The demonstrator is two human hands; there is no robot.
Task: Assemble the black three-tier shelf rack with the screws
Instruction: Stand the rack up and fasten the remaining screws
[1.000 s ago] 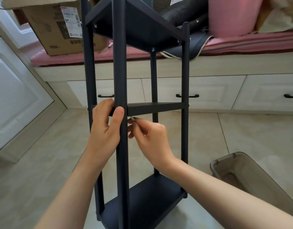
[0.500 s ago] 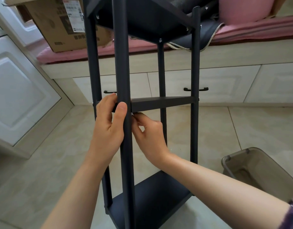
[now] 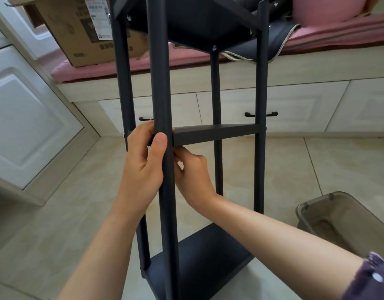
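The black rack (image 3: 216, 135) stands upright on the tiled floor (image 3: 295, 169), in front of a cushioned bench (image 3: 316, 68) with drawers. The left hand (image 3: 143, 165) grips the near post (image 3: 162, 105) at the middle shelf, thumb on its front. The right hand (image 3: 193, 172) reaches under that shelf beside the post, fingers curled; whether they pinch a screw cannot be told.

A cardboard box (image 3: 82, 29) with a white shipping label rests on a pink cushion (image 3: 113, 66) atop a built-in bench. White drawers (image 3: 295, 109) with black handles (image 3: 261, 114) sit below. A translucent grey bin (image 3: 347, 221) stands on the beige tiled floor (image 3: 56, 224). A white panelled door (image 3: 24, 126) is at left.
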